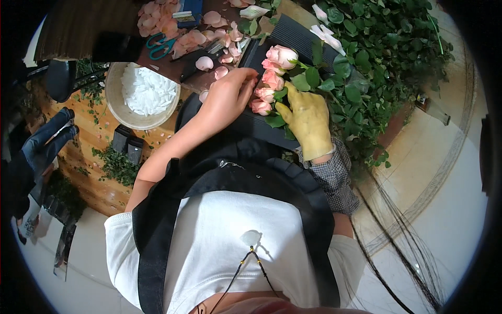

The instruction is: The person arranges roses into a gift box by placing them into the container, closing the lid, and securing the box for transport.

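Note:
Several pink roses [273, 79] lie in a row on a black ribbed board [299, 37], their leafy stems running to the right. My left hand [230, 94] is bare and rests beside the flower heads, its fingers stretched out close together and the tips near the petals. A yellow glove covers my right hand [308, 118]. Its thumb and forefinger curve around the stems and leaves just below the heads, while the other fingers are mostly hidden. A checked sleeve covers that forearm.
Loose petals [162, 18], teal-handled scissors [160, 46] and a blue object [189, 11] lie on the brown table. A pale bucket [111, 99] at left holds white pieces. Cut greenery [376, 68] is heaped at right. A small bottle [436, 112] lies beyond it.

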Demonstrator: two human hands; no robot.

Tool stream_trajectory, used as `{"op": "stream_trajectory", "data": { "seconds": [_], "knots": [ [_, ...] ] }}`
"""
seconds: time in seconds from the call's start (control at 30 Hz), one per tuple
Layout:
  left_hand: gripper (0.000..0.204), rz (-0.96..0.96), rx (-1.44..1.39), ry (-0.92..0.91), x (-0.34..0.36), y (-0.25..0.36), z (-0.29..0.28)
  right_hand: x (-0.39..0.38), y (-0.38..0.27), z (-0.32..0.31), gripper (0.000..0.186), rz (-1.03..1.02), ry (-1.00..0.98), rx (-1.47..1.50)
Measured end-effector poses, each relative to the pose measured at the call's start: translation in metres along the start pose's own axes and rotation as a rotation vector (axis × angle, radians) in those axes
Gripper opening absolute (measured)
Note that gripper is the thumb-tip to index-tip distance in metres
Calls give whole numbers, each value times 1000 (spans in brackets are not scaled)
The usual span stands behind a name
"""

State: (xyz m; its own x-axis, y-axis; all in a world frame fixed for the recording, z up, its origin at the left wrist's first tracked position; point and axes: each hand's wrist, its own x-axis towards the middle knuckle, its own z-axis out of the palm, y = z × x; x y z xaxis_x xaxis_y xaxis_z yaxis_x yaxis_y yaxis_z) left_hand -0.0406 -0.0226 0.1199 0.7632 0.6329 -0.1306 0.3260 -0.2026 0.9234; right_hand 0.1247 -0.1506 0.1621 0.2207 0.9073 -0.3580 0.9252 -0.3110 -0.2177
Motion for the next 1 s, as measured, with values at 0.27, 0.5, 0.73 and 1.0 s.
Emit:
{"op": "stream_trajectory", "data": {
  "seconds": [0.27, 0.5, 0.73, 1.0],
  "knots": [
    [30, 466, 528, -109, -13, 19, 14, 1, -4, -30, 32, 31, 151, -8],
    [29, 258, 190, 30, 8, 11, -3, 19, 13, -3, 21, 91, 150, -89],
    [68, 71, 207, 62, 45, -15, 41, 15, 10, -4, 20, 82, 197, -62],
    [66, 41, 139, 98, 45, -32, 49, 11, 16, -4, 30, 142, 192, 26]
  ]
}}
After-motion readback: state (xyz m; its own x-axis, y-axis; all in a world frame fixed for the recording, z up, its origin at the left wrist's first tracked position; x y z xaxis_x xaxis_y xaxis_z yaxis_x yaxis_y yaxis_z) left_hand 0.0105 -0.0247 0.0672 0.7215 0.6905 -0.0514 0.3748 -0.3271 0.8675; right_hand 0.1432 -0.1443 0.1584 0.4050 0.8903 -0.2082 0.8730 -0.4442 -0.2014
